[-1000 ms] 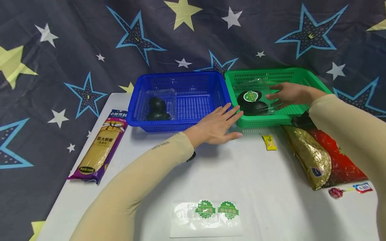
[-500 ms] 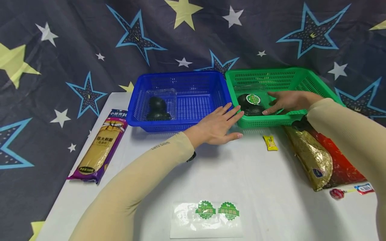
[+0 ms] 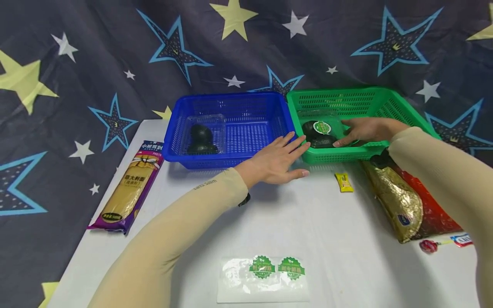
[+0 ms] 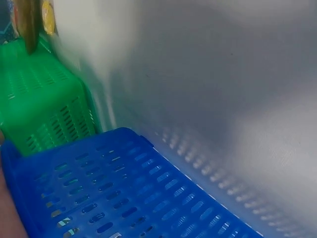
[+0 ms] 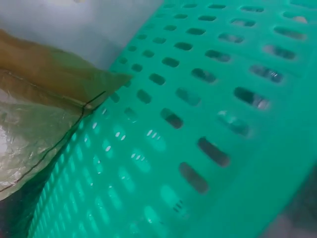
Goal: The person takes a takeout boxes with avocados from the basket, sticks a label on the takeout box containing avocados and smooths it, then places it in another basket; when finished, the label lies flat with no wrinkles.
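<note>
My left hand [image 3: 275, 160] lies with spread, straight fingers over the front right corner of the blue basket [image 3: 227, 162], fingertips near the green basket's edge. Inside the green basket [image 3: 335, 156], my right hand [image 3: 369, 130] holds the right end of a clear plastic box of avocados [image 3: 313, 128], thumb on the near side. A round green-and-white sticker [image 3: 322, 127] sits on that box's lid. Another clear box with avocados [image 3: 201, 139] lies at the left inside the blue basket. The right wrist view shows mostly the green basket's slotted wall [image 5: 163, 119]; the fingers are hidden there.
A pasta packet [image 3: 132, 184] lies at the left table edge. On the right are a yellow-wrapped candy [image 3: 344, 182], a gold-and-red bag [image 3: 404, 201] and a lollipop [image 3: 428, 246]. A sheet with two green stickers [image 3: 263, 280] lies in front.
The stickered box has settled lower and flatter in the green basket, with my right hand shifting down along with it. My left hand has stayed in place.
</note>
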